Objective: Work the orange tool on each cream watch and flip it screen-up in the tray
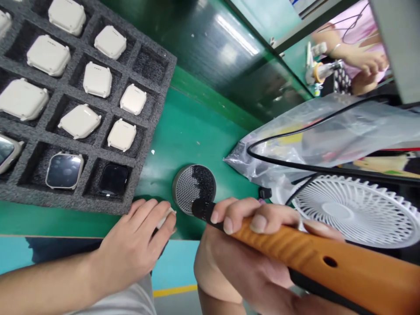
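Jutting in from the right edge, where its far end is cut off, an orange tool (295, 243) is held by the right hand (256, 258), its fingers wrapped around the handle and part of the palm hidden behind it. A round metal mesh cup (183, 190) on the green table (183, 127) is overlapped by the tool's dark tip; whether it is touched cannot be told, nor what darkens half the mesh. Near the foam tray's (98, 203) lower corner, a small pale piece (165, 218) is pinched in the nearly closed left hand (138, 245); most of it is covered, so its shape cannot be made out. White watch cases (97, 79) and dark-screened watches (64, 169) are seated in the tray, some cut off at the left. The white fan (361, 214) is partly hidden by a black cable (328, 169).
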`<state>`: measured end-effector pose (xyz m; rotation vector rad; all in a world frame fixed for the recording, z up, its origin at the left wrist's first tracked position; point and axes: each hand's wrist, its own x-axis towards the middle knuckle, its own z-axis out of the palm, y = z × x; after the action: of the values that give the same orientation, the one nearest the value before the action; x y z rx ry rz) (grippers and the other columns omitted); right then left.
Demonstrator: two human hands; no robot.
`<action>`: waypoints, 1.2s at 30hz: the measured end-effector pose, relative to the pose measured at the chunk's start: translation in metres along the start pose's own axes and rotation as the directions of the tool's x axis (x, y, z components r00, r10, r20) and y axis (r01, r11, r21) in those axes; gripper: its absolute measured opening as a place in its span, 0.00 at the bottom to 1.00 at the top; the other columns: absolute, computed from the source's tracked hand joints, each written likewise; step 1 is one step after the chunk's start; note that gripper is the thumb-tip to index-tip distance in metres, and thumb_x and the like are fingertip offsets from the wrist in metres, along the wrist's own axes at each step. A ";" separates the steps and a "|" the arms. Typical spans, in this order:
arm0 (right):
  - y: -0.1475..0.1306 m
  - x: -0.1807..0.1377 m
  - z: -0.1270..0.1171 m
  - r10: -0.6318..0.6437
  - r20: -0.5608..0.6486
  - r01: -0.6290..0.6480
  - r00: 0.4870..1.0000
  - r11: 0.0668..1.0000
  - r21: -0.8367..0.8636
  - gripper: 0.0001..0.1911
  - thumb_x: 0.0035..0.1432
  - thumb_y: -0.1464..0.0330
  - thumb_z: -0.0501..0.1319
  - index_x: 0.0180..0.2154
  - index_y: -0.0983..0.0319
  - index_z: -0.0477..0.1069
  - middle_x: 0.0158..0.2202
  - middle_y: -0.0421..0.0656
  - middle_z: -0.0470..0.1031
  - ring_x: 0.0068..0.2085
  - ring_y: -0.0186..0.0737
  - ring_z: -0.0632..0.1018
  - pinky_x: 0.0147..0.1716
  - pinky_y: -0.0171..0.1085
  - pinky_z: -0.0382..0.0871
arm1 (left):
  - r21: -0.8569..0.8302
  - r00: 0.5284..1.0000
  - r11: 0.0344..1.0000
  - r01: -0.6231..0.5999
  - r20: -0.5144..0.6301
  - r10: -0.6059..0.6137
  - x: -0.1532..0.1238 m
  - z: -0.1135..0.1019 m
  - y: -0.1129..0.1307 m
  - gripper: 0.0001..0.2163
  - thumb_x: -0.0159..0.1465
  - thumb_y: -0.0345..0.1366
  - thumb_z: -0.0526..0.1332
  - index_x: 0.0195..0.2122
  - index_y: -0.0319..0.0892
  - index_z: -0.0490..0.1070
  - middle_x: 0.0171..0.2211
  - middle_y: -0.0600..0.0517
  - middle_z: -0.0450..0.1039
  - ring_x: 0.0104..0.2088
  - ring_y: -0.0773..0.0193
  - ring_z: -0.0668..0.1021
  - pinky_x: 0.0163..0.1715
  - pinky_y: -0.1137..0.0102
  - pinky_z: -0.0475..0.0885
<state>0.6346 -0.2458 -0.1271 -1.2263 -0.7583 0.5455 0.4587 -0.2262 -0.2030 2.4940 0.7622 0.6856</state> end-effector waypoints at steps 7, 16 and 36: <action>0.003 0.001 -0.001 0.060 0.053 -0.059 0.997 0.998 -0.024 0.23 0.68 0.44 0.55 0.52 0.51 0.71 0.37 0.36 0.67 0.33 0.36 0.75 0.31 0.45 0.73 | -0.096 0.996 0.995 -0.023 0.081 0.031 -0.002 -0.003 -0.002 0.16 0.74 0.27 0.53 0.56 0.32 0.77 0.66 0.37 0.73 0.64 0.41 0.72 0.63 0.47 0.64; 0.000 0.000 0.003 0.075 0.041 -0.071 0.996 0.994 -0.080 0.23 0.68 0.43 0.57 0.52 0.51 0.72 0.36 0.36 0.66 0.32 0.36 0.74 0.30 0.45 0.72 | -0.106 0.996 0.994 -0.028 0.080 0.037 -0.005 -0.003 -0.006 0.15 0.75 0.28 0.57 0.59 0.33 0.76 0.65 0.37 0.73 0.62 0.42 0.73 0.62 0.49 0.66; 0.014 -0.012 -0.008 -0.086 0.082 0.082 0.993 0.995 0.054 0.14 0.73 0.59 0.54 0.54 0.53 0.73 0.31 0.34 0.71 0.25 0.34 0.74 0.20 0.40 0.72 | -0.106 0.997 0.994 -0.026 0.066 0.033 -0.001 -0.002 -0.006 0.16 0.76 0.27 0.55 0.58 0.36 0.78 0.59 0.39 0.76 0.60 0.46 0.73 0.60 0.52 0.66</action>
<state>0.6332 -0.2555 -0.1438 -1.1246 -0.8588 0.5468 0.4547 -0.2213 -0.2049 2.4246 0.6489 0.6316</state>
